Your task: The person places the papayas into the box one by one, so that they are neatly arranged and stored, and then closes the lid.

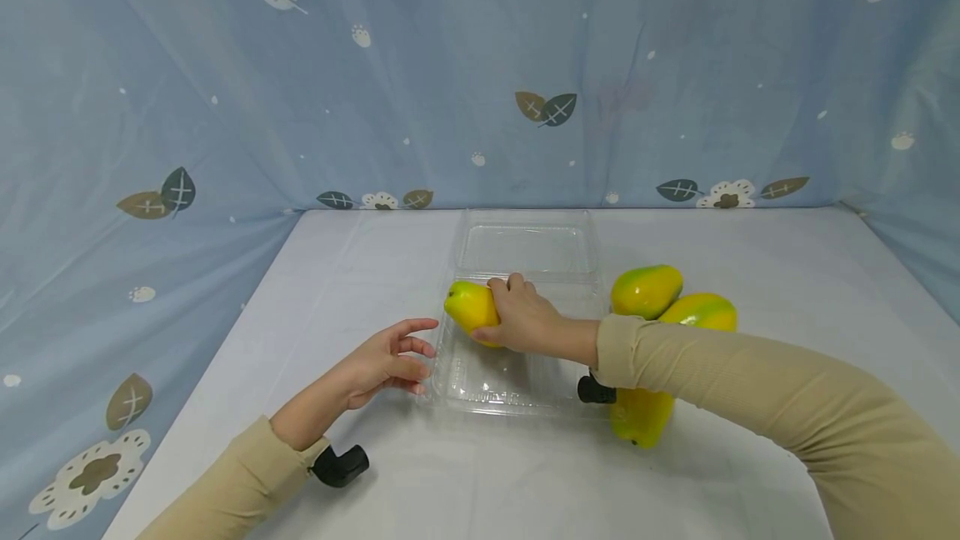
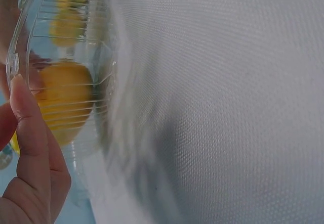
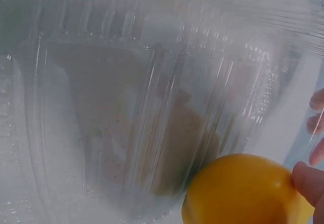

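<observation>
My right hand (image 1: pixel 525 315) grips a yellow papaya with a green tip (image 1: pixel 470 304) from above, fingers over the far side and thumb on the near side. The papaya is tilted within the left part of a clear plastic clamshell box (image 1: pixel 480 382), whose lid (image 1: pixel 525 248) lies folded back. In the right wrist view the papaya (image 3: pixel 243 188) shows low, with the thumb against it. My left hand (image 1: pixel 390 361) stays at the box's left edge, fingers loosely bent and apart. In the left wrist view a fingertip (image 2: pixel 19 85) is right at the box's rim.
Right of the box lie more papayas: one at the back (image 1: pixel 647 290), one beside it (image 1: pixel 701 311) partly behind the right sleeve, and one in front (image 1: pixel 642 417) partly under the arm. A white cloth (image 1: pixel 495 482) covers the table; a blue patterned curtain (image 1: pixel 450 73) hangs behind.
</observation>
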The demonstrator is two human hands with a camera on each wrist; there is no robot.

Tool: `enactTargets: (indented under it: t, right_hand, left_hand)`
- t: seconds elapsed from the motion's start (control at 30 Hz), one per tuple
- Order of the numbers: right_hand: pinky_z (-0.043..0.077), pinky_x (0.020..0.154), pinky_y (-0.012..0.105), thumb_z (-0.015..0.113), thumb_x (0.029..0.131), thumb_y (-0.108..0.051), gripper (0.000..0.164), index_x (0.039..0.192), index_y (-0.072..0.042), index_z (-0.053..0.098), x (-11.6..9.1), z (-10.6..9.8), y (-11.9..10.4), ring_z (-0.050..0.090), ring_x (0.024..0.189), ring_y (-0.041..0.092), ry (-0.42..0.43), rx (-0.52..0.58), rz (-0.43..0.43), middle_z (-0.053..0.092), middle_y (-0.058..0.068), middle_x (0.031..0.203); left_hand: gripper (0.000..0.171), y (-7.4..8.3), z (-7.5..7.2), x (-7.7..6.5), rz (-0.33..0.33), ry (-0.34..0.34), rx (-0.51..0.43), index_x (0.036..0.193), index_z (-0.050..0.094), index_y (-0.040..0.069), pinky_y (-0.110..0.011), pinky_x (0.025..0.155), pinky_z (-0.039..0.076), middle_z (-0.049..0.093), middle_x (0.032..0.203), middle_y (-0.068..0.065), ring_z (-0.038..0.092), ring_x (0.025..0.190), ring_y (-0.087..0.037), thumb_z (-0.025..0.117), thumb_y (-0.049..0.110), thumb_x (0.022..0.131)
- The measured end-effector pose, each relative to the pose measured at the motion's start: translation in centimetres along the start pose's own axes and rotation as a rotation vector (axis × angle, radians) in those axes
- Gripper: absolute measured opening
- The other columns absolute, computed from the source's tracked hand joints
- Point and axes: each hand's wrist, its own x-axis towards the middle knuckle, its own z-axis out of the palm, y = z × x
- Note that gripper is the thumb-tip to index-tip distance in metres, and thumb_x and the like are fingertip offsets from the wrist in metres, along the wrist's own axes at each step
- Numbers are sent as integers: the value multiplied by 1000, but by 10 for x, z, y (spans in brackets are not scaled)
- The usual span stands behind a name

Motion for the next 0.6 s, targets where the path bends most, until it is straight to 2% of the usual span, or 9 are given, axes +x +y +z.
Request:
enactTargets:
  t: [0.23, 0.43, 0.6]
  right_hand:
    - [46, 66, 33, 73, 74, -40, 71, 127, -3, 44, -1, -1, 1, 47, 85, 25, -8, 11, 2, 46, 16, 105]
    - [45, 65, 32, 73, 74, -38, 64, 120, -3, 47, -1, -2, 2, 48, 79, 24, -17, 31, -11, 47, 14, 100]
    - [47, 70, 32, 71, 77, -36, 63, 122, 0, 45, 1, -1, 2, 50, 78, 23, -5, 74, -24, 48, 15, 101]
  left_hand:
    - [70, 1, 1, 0, -7, 7, 4, 142, 24, 3, -26, 64, 55, 47, 105, -13, 55, 66, -16, 59, -3, 81]
    - [71, 1, 1, 0, -4, 6, 12, 142, 24, 3, -27, 64, 55, 47, 106, -13, 55, 67, -16, 60, -2, 81]
    - [71, 1, 1, 0, 0, 3, 12, 142, 24, 3, -27, 64, 55, 47, 106, -14, 56, 68, -16, 60, -3, 81]
